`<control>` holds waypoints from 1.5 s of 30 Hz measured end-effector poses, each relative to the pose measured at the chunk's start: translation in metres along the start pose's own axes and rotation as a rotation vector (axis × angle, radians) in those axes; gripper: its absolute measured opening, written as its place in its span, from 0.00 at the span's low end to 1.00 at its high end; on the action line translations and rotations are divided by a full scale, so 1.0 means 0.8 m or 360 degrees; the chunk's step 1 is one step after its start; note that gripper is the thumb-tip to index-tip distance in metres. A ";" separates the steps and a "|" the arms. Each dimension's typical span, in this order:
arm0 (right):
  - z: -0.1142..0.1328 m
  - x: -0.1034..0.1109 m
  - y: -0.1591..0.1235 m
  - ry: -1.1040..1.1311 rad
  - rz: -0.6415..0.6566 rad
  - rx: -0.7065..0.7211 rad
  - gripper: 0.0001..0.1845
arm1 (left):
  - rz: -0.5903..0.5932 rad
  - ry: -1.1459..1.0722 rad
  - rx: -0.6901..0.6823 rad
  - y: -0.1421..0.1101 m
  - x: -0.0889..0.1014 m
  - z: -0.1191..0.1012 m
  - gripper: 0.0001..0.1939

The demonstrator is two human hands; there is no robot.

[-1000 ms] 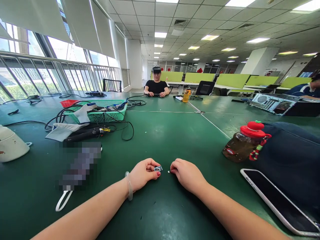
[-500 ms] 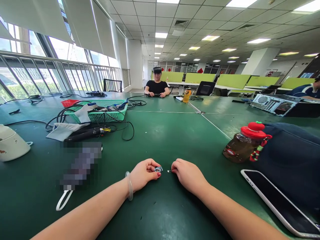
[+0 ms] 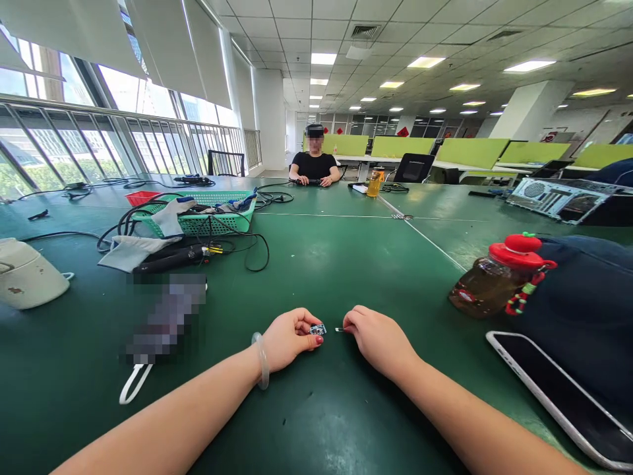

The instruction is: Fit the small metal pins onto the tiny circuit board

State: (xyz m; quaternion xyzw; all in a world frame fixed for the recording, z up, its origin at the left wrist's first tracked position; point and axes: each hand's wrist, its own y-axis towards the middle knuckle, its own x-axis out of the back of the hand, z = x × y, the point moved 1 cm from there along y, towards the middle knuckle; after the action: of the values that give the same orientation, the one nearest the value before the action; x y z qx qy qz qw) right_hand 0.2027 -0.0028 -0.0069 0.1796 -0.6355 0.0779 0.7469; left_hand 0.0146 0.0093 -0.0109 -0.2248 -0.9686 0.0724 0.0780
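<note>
Between the thumb and fingers of my left hand (image 3: 289, 338) is a small circuit board (image 3: 318, 329), its part-covered face showing past the fingertips. My right hand (image 3: 378, 338) pinches a tiny flat strip with a pale end (image 3: 339, 330); its exact kind is too small to tell, and the rest is hidden behind the fingers. The strip's free end points at the board, a narrow gap apart from it. Both hands are low over the green table (image 3: 316, 389), near its middle in front of me.
Left stand a green basket (image 3: 217, 224) with cables and gloves, a white cap-like item (image 3: 30, 274) and a blurred-out flat object (image 3: 168, 320). Right are a red-lidded bottle (image 3: 487, 284), a tablet (image 3: 548, 392) and a dark bag (image 3: 593, 316). Across the table sits a person (image 3: 315, 161).
The whole view has shifted slightly, so things appear a little further right and higher. Both hands keep their grips, and the small gap between board and strip stays much the same.
</note>
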 end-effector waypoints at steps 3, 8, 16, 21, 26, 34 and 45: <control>0.000 -0.002 0.000 0.0006 0.0029 0.0020 0.09 | -0.0009 0.0026 0.0001 0.000 -0.001 -0.001 0.16; 0.009 0.004 -0.003 0.0062 -0.0134 0.0041 0.10 | 0.0009 0.0072 -0.0012 0.001 -0.002 0.001 0.14; 0.037 0.004 -0.005 0.0074 -0.0215 0.0270 0.12 | 0.0030 0.0162 -0.0054 -0.002 -0.005 -0.001 0.13; 0.038 0.000 -0.004 0.0049 -0.0165 0.0270 0.11 | 0.0038 0.0168 -0.0076 -0.001 -0.005 0.001 0.13; 0.038 0.005 -0.006 0.0152 -0.0156 0.0227 0.13 | 0.0013 0.0098 -0.0070 -0.002 -0.005 -0.002 0.13; 0.032 0.006 -0.007 0.0312 -0.0154 0.0123 0.13 | -0.0088 -0.0002 -0.0113 0.002 0.002 0.002 0.21; 0.044 -0.009 -0.005 0.0098 -0.0257 0.0262 0.15 | 0.0135 -0.0339 0.0054 -0.001 -0.003 -0.003 0.26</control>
State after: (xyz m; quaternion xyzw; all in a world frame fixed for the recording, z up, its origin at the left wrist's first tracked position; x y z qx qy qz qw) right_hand 0.1699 -0.0185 -0.0104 0.2884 -0.5870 0.0750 0.7527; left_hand 0.0164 0.0076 -0.0089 -0.2553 -0.9596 0.1156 -0.0245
